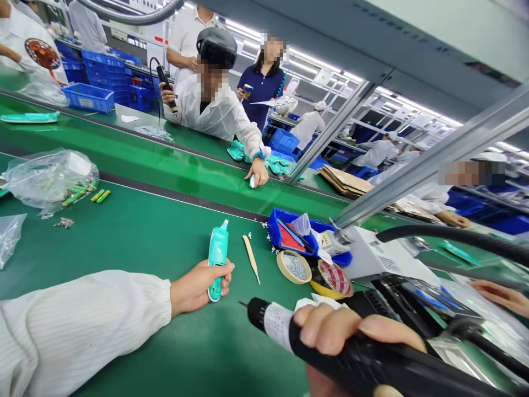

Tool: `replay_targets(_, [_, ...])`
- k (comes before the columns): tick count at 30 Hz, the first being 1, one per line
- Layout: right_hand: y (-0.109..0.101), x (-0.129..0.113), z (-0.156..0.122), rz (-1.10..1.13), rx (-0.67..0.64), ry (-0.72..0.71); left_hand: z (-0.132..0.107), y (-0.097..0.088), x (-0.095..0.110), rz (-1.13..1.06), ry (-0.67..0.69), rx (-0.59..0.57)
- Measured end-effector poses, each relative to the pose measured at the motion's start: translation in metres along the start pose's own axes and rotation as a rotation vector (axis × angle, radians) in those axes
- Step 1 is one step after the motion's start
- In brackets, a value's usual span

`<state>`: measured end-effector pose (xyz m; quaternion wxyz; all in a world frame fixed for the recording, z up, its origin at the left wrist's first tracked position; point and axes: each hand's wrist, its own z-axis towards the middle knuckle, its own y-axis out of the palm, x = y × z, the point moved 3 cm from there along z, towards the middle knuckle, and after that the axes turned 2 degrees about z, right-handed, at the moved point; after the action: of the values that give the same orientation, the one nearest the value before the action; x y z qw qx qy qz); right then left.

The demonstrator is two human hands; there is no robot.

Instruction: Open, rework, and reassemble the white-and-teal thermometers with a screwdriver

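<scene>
My left hand wraps around a turquoise plastic handheld device, which stands nearly upright with its white-tipped nozzle pointing away from me. My right hand grips a black electric screwdriver with a white paper label near its front. Its thin bit points left, toward the device, and stays apart from it. A slim wooden pick lies on the green conveyor belt between the two hands, touching neither.
A blue bin holding tools and two tape rolls sit right of the pick. A white machine and black cable crowd the right. A plastic bag of green parts lies left. Co-workers stand beyond the belt, behind a metal frame bar.
</scene>
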<state>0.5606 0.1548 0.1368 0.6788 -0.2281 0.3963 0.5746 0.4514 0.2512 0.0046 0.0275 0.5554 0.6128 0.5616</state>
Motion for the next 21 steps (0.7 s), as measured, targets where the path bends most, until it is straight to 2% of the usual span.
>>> replay_targets(3, [-0.020,-0.019,0.011,-0.361,-0.227,-0.035,-0.001,0.001,0.002,0.015,-0.007,-0.004])
replay_targets(6, [-0.040,-0.018,0.010,-0.701,-0.472,-0.064,-0.002,0.000,0.002,0.005,-0.009,-0.002])
replay_targets(11, [-0.080,0.019,-0.026,-1.108,-0.601,-0.145,-0.003,0.001,0.000,-0.002,-0.022,-0.011])
replay_targets(15, [-0.110,0.045,-0.054,-1.249,-0.755,-0.229,-0.005,0.002,0.002,0.035,-0.016,-0.015])
replay_targets(19, [-0.132,0.049,-0.052,-1.385,-0.948,-0.353,-0.010,-0.001,0.004,0.101,0.001,0.001])
replay_targets(21, [-0.134,0.041,-0.042,-1.487,-0.946,-0.370,-0.013,-0.004,0.006,0.144,0.007,0.006])
